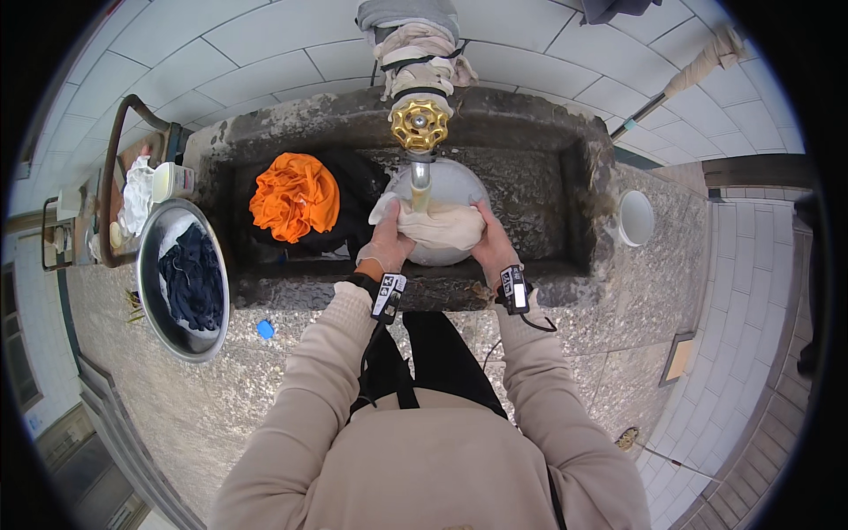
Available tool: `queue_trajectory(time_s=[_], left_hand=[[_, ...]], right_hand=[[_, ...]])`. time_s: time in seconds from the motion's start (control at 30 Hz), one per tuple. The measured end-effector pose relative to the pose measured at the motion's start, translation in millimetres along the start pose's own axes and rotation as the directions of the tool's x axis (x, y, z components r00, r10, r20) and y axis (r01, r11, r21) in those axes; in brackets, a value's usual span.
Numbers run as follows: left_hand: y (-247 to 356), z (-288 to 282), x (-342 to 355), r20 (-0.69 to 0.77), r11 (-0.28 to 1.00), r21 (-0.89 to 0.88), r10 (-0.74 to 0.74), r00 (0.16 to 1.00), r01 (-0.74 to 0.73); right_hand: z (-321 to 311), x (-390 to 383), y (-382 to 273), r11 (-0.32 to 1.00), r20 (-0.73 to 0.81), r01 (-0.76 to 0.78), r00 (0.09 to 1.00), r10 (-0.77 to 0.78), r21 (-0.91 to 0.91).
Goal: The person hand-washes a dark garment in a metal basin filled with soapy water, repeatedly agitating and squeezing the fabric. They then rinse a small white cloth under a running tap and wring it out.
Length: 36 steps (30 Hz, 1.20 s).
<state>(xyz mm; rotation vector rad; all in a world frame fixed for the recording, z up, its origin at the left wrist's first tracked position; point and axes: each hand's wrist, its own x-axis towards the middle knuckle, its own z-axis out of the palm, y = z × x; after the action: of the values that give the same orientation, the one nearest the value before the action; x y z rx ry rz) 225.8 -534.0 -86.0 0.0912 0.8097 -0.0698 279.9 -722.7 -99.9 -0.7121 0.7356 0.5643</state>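
Observation:
A wet, cream-white cloth [442,227] is stretched between my two hands beneath the tap [420,177], and water falls onto it. My left hand [389,240] grips its left end; my right hand [495,243] grips the right end. Under the cloth sits a round, pale basin [459,181], partly covered by the cloth and the tap. It stands inside a dark stone sink [574,194]. To the left of my left hand, a bundled orange cloth [296,197] rests on black fabric [360,181] in the sink.
Left of the sink, a metal basin [221,305] holds dark wet clothing [190,278]. A white bucket [636,218] stands on the right. A brass valve wheel [420,125] sits above the tap, on a cloth-wrapped pipe [422,53]. A blue object [265,329] lies on the floor.

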Motion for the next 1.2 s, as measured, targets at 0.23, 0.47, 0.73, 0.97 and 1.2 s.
queue_trajectory(time_s=[0.23, 0.47, 0.73, 0.97, 1.2], left_hand=[[-18.1, -15.9, 10.9, -0.27, 0.457, 0.888, 0.411, 0.871, 0.06], [-21.6, 13.0, -29.0, 0.356, 0.799, 0.468, 0.221, 0.908, -0.378], [-16.3, 13.1, -40.6, 0.247, 0.97, 0.228, 0.032, 0.969, -0.09], [-17.6, 10.6, -46.7, 0.351, 0.807, 0.559, -0.02, 0.936, -0.192], [-17.6, 13.4, -49.4, 0.254, 0.936, 0.309, 0.086, 0.963, -0.165]], right_hand=[[39.2, -34.9, 2.7, 0.998, 0.377, 0.029, 0.925, -0.045, 0.048], [69.5, -54.7, 36.1, 0.917, 0.518, 0.246, 0.854, -0.052, -0.314], [58.8, -49.9, 49.7, 0.786, 0.337, 0.391, 0.909, -0.247, -0.478], [56.5, -39.1, 49.6, 0.709, 0.253, 0.377, 0.926, -0.279, -0.596], [47.3, -40.2, 36.3, 0.998, 0.327, -0.064, 0.943, 0.063, -0.005]])
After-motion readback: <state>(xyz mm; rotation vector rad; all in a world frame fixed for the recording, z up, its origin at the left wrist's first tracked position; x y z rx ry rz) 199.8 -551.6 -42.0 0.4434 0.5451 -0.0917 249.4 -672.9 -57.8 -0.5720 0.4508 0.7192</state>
